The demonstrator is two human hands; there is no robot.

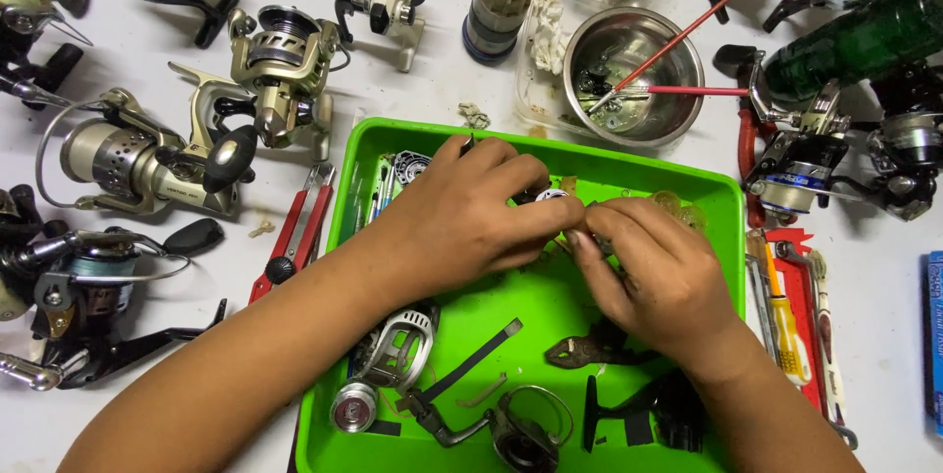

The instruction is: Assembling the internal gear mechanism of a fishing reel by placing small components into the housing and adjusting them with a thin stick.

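Observation:
Over the green tray [373, 154], my left hand [462, 213] and my right hand [653, 272] meet fingertip to fingertip. Together they pinch a small silver and black reel part [552, 195], mostly hidden by my fingers. Below my hands in the tray lie a silver rotor piece [398, 345], a round spool [352, 406], a black handle arm [481, 355], a dark flat part [580, 350] and a black reel body [643, 414].
Several fishing reels [280, 65] lie on the white table at left and along the top. A steel bowl [634, 75] holds small parts and two red brushes. Red pliers [295, 237] lie left of the tray, screwdrivers and tools [791, 321] right.

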